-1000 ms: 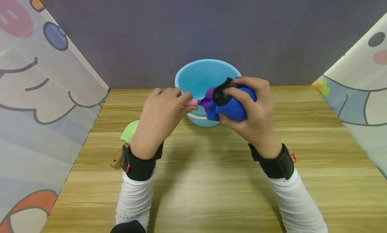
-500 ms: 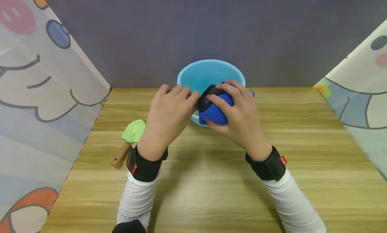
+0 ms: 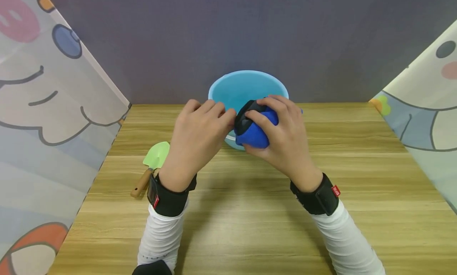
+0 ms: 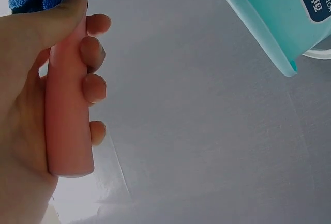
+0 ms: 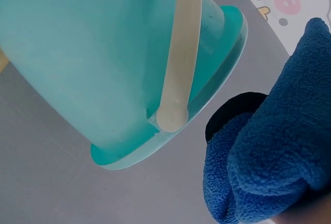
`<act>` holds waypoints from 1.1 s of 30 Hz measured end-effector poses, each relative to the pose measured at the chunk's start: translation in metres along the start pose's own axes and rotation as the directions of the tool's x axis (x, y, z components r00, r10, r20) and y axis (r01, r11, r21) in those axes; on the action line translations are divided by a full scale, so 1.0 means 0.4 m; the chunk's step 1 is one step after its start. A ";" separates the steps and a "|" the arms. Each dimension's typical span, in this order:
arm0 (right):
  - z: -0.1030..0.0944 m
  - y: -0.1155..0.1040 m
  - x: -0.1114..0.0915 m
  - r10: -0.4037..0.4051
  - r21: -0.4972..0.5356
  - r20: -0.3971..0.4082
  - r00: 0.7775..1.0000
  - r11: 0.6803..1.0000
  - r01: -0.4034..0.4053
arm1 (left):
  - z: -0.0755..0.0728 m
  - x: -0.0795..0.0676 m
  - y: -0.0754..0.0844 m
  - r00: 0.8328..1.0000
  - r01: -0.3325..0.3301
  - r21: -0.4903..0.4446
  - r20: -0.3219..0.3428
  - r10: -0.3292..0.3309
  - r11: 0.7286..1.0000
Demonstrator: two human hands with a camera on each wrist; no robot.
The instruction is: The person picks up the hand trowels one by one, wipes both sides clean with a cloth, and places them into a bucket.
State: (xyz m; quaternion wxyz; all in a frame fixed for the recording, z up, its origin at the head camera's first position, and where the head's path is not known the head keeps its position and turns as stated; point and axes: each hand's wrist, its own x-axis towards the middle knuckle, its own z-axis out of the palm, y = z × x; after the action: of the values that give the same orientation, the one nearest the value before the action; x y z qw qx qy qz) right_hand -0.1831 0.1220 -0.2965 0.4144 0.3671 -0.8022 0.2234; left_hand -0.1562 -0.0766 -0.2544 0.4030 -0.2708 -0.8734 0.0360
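Note:
My left hand [image 3: 200, 136] grips the pink handle [image 4: 70, 115] of a small purple shovel, with the fingers wrapped round it in the left wrist view. The purple blade is hidden now. In my right hand [image 3: 285, 140] is a bunched blue cloth [image 3: 255, 137] with a black patch on it, folded over the blade end, right against the left fingertips. The right wrist view shows the cloth's fluffy terry surface. Both hands are held up in front of a light blue bucket [image 3: 246, 82], overlapping its near rim in the head view.
A trowel [image 3: 157, 156] with a green blade and wooden handle lies on the wooden table [image 3: 242, 227], left of the left wrist. The bucket has a whitish carrying handle [image 5: 181, 63]. A grey wall [image 3: 228, 37] stands behind, with cartoon-printed panels on both sides.
The right hand has moved left with the blue cloth, up to the left hand, covering the purple blade that showed a second ago. Over the last half second both hands have barely shifted.

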 end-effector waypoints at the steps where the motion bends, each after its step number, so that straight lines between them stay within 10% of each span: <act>1: 0.000 0.000 0.000 0.001 0.003 -0.001 1.000 1.000 -0.001 | 0.000 -0.001 -0.001 1.000 0.001 -0.001 0.000 -0.001 1.000; 33: -0.010 0.019 0.008 0.105 0.156 -0.042 0.994 0.983 -0.097 | -0.017 -0.008 -0.022 0.995 0.054 -0.055 -0.086 -0.058 0.997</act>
State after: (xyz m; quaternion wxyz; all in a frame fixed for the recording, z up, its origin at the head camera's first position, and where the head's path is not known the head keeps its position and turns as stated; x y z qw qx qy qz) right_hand -0.1884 0.1282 -0.2923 0.3928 0.3510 -0.7898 0.3144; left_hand -0.1534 -0.0868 -0.2495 0.4343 -0.2581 -0.8629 -0.0101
